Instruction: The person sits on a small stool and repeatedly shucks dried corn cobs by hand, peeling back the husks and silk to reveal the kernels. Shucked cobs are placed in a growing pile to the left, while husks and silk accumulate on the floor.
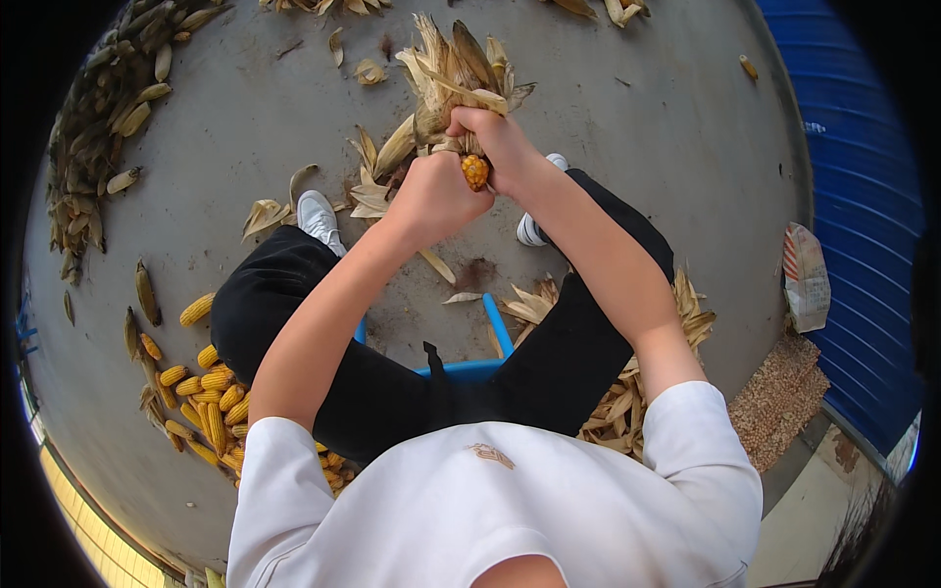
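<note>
My left hand [442, 189] is closed around an ear of corn [475, 173], whose yellow-orange kernels show between my two hands. Dry pale husks [459, 81] fan out from the far side of the ear, above my fists. My right hand [494, 147] grips these husks where they gather at the ear, its thumb lying over them. Most of the cob is hidden by my fingers. A loose dry husk leaf [395, 147] lies on the ground just left of the bunch.
Husked yellow corn ears [217, 404] are heaped by my left leg. Unhusked ears [95, 132] form a pile at far left. Stripped husks [621, 411] lie at right, near spread kernels [779, 400] and a printed sack [806, 275]. A blue stool [470, 370] is beneath me.
</note>
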{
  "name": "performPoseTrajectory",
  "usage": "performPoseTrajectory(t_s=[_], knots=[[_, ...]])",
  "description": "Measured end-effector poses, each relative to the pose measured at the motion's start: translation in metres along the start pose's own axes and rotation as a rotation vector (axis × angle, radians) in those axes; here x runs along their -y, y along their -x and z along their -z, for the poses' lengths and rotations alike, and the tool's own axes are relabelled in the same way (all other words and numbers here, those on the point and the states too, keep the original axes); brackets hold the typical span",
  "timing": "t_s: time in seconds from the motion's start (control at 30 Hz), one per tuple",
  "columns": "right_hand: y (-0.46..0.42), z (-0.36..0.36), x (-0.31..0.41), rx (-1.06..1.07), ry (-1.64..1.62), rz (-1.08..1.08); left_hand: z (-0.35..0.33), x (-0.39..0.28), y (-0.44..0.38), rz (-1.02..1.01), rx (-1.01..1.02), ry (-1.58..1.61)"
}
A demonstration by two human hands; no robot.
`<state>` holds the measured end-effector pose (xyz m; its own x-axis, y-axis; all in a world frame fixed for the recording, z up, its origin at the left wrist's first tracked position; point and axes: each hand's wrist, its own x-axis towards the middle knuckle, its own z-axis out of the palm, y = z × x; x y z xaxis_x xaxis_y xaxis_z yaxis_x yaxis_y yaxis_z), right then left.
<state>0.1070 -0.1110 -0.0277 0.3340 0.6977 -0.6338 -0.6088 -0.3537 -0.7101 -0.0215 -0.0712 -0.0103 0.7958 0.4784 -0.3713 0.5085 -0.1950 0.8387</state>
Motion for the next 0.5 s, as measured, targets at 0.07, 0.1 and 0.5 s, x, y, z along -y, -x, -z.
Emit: performPoseTrajectory(t_s=[0.07,0.1,0.5], knots=[[-0.008,0.019,0.010,0.191,0.006,-0.210,-0.009,0.018,-0.002,-0.265,0.016,-0.374],[-0.010,0.024,0.010,0.290,-0.007,-0.323,-0.022,0.039,0.002,-0.544,-0.014,-0.675],[0.000,0.065,0.070,0.199,0.210,-0.039,0.027,0.032,0.016,-0.028,0.205,0.115]])
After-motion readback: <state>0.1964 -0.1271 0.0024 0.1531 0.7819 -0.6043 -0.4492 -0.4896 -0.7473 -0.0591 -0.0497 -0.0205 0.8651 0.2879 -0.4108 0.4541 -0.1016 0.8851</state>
